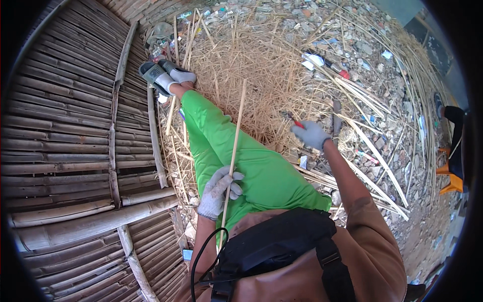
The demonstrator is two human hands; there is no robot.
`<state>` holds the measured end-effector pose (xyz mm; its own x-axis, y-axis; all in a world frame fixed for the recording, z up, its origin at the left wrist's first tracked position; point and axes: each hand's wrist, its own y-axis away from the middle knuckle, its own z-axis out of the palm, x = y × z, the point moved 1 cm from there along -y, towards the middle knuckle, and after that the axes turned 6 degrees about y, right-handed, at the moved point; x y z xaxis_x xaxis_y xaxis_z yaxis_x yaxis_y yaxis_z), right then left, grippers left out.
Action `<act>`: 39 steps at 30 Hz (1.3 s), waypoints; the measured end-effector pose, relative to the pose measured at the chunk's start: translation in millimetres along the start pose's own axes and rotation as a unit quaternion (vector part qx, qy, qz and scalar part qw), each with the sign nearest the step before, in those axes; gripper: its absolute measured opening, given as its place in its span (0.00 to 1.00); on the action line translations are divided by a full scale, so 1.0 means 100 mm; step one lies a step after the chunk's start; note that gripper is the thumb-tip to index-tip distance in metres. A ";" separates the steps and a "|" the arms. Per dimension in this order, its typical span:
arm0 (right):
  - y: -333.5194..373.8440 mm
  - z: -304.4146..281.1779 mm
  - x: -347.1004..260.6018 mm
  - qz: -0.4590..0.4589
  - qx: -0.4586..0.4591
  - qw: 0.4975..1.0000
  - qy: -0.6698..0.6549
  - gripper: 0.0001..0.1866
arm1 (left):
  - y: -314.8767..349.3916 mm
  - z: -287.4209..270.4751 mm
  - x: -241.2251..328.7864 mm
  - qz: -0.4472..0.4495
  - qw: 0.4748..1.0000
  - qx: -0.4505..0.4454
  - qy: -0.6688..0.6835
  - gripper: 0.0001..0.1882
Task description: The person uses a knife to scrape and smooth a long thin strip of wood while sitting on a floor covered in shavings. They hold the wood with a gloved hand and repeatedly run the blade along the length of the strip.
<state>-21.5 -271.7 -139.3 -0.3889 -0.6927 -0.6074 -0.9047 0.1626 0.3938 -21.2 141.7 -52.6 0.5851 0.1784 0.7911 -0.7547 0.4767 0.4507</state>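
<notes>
bamboo slats (pixel 65 131), rubble (pixel 365 48) and scattered shavings (pixel 266 83) show an outdoor work yard.

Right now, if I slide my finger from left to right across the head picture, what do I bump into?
Bamboo slats → left hand → right hand → orange stool.

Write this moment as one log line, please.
left hand: gloved, holding thin pale strip | right hand: gloved, gripping red-handled tool | legs: green trousers | ground: straw-coloured shavings
</notes>
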 end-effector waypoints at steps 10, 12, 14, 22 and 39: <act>0.04 -1.11 -1.03 0.066 -0.088 0.994 0.009 0.40 | -0.12 0.04 0.23 0.043 0.999 0.009 0.008 0.23; -0.22 -0.66 -0.45 0.016 -0.028 0.999 -0.004 0.42 | -0.08 0.07 0.17 0.015 1.000 0.008 -0.019 0.23; -0.37 -0.23 -0.29 -0.017 0.001 0.999 0.033 0.42 | 0.02 -0.02 0.07 0.010 1.000 0.014 -0.026 0.22; -0.19 0.38 -0.78 -0.063 0.053 0.996 0.044 0.36 | 0.32 -0.14 -0.14 -0.053 0.996 0.041 -0.058 0.22; -0.23 0.60 -1.42 -0.216 0.001 0.954 0.207 0.33 | 0.14 0.11 -0.07 -0.061 0.981 0.117 -0.143 0.16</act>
<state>44.2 -134.9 -103.9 0.1220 -0.9131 -0.3891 -0.9653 -0.2003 0.1673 -39.5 137.5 -46.9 0.5929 -0.1328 0.7942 -0.7517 0.2623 0.6051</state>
